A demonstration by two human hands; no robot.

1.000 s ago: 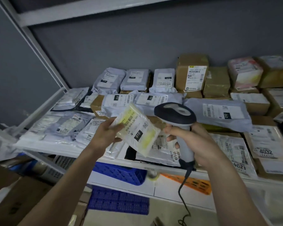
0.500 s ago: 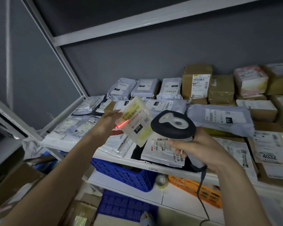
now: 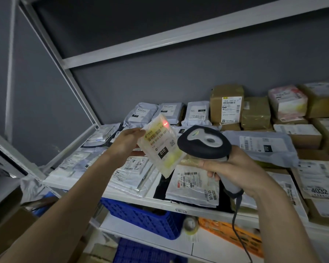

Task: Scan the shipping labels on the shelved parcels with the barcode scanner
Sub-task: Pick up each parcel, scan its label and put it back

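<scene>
Two hands at work above the shelf (image 3: 141,198). Left hand (image 3: 128,143) pinching a small yellowish parcel (image 3: 161,147) by its upper left edge, thumb on the label face, other fingers presumably behind and out of sight. Held up off the shelved parcels and tilted label-outward, likely so that the printed face meets the beam squarely. Right hand (image 3: 234,168) wrapped firmly round the grip of the barcode scanner (image 3: 205,142), fingers curled about the handle, cord trailing down from its base. Scanner head just beside the parcel's right edge, nose aimed leftward and away, toward the label. Red dot of light landing near the parcel's top corner, above the barcode strip rather than across it, so probably no clean read yet; a slight dip of the scanner or lift of the parcel called for. Long axis of the parcel running from upper left to lower right, lower corner hanging over a white mailer (image 3: 194,185) lying flat on the shelf. Barcode lines along the upper part, blurred and hard to read.
</scene>
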